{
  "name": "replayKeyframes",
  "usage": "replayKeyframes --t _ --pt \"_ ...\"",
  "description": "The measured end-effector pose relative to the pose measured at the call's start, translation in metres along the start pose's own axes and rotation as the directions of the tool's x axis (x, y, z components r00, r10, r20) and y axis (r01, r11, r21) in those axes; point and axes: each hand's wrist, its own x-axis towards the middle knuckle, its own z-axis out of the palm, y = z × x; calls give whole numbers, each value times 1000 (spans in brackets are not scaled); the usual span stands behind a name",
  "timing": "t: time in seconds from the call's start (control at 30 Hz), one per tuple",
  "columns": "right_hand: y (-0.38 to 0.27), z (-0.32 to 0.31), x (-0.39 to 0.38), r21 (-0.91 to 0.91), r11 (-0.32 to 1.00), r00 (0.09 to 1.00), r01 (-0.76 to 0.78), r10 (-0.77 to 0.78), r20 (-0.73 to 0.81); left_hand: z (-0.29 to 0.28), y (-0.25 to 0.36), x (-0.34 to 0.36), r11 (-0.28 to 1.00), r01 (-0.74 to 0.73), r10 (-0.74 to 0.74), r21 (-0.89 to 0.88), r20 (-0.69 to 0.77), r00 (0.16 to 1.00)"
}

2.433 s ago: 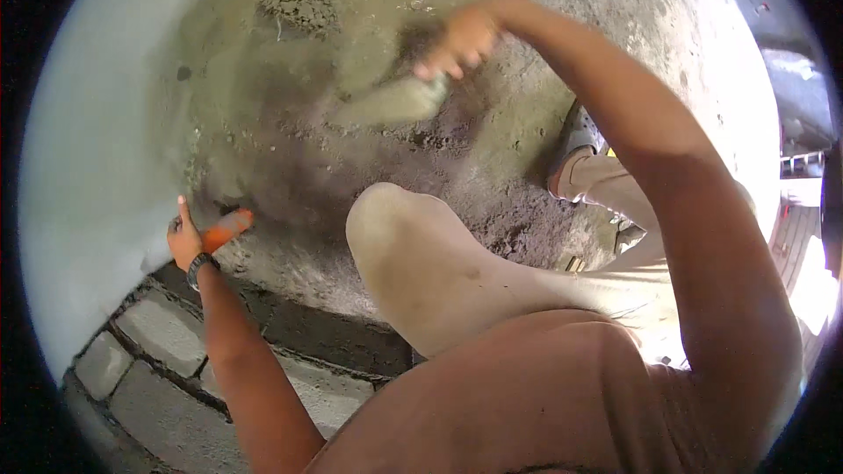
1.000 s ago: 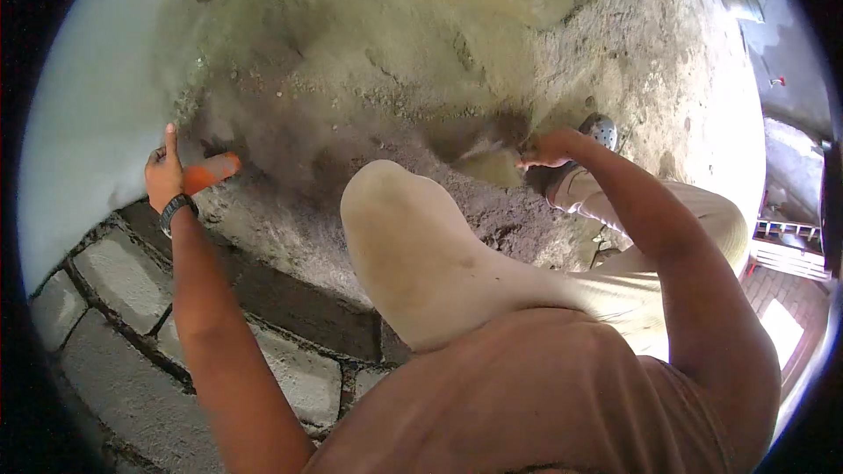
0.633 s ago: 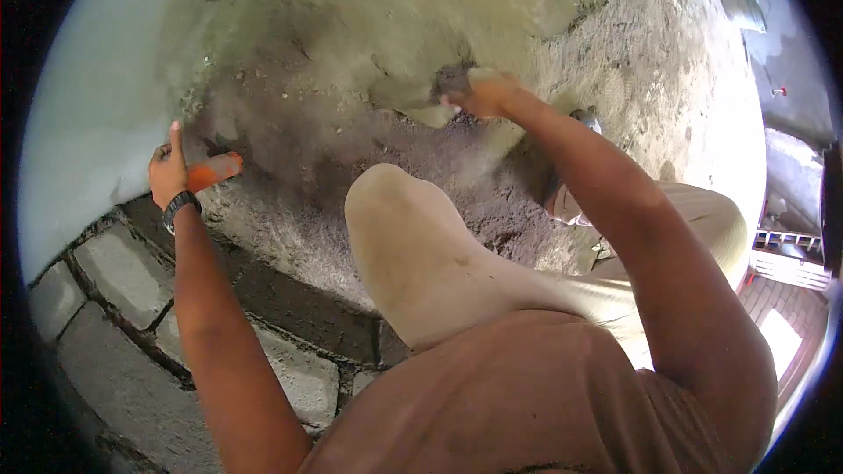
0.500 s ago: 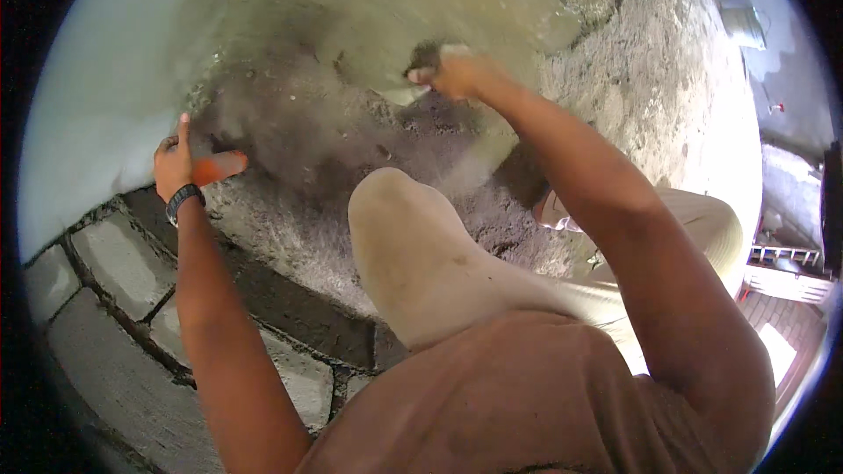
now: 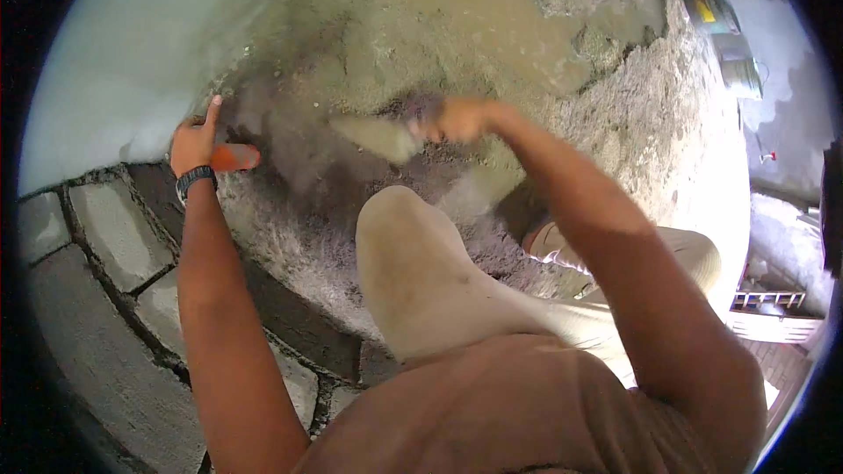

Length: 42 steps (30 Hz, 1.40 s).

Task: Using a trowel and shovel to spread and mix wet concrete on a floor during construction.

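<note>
At the pale wall's base on the left, my left hand [image 5: 193, 140] is closed at the near end of an orange object [image 5: 234, 157]; its thumb sticks up and its grip is partly hidden. My right hand [image 5: 452, 120], blurred, grips a trowel whose pale blade [image 5: 373, 136] points left, low over dark, rough, damp mortar [image 5: 299, 184]. Smoother grey-green wet mortar [image 5: 421, 35] spreads beyond the trowel. My bent knee [image 5: 404, 237] is just below the blade.
The pale wall [image 5: 105, 79] rises at left, above grey blocks [image 5: 118, 233]. Buckets [image 5: 709, 9] stand at upper right beside a grey wall [image 5: 764, 132]. My shod foot [image 5: 549, 246] is under my right forearm. A slatted object [image 5: 773, 325] lies at far right.
My right hand and trowel swept from beside my foot leftward over the mortar, now slightly lower than half a second ago. My left hand stays by the wall; the view shifted, showing more buckets.
</note>
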Motion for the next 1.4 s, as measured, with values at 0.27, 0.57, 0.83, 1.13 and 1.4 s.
replayKeyframes --t 0.27,0.57,0.83,1.13,1.4 --pt "-120 115 -64 597 214 576 -773 630 520 17 -49 -5 990 111 -111 84 0 994" --pt "-51 89 68 398 478 517 -783 856 -12 12 -50 -15 983 147 -147 110 -13 989" --pt "-66 -67 168 587 416 585 -695 802 124 3 -68 -24 975 187 -189 117 3 982" --pt "-13 -163 179 759 350 749 -549 608 261 6 -64 -21 983 156 -153 102 -36 988" --pt "-77 97 68 455 654 748 -604 662 42 5 -33 -11 987 123 -120 100 -34 992"
